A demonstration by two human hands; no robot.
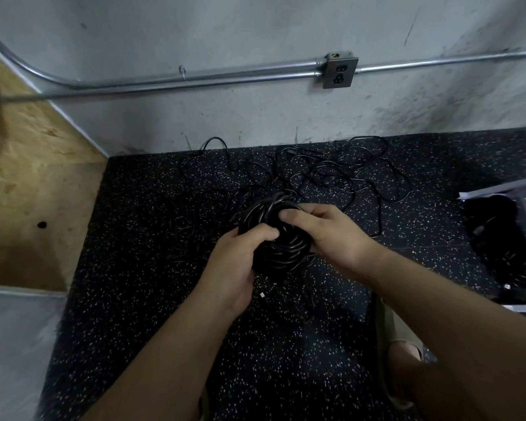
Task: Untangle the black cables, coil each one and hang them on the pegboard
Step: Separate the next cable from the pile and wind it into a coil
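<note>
A thick coil of black cable [281, 241] is held above the speckled black floor, in the middle of the view. My left hand [237, 265] grips the coil's lower left side, thumb across its front. My right hand [325, 230] grips its right side, fingers curled over the top into the coil's centre. Loose black cables [331, 171] lie tangled on the floor beyond the coil, near the wall. More thin cable strands [289, 296] hang or lie under the coil. No pegboard is in view.
A grey concrete wall with metal conduit [195, 80] and an outlet box [339, 71] stands behind. A wooden panel [28, 177] rises at the left. A dark object under a perforated metal piece [498, 238] sits at the right edge. My sandalled foot [404, 354] is at lower right.
</note>
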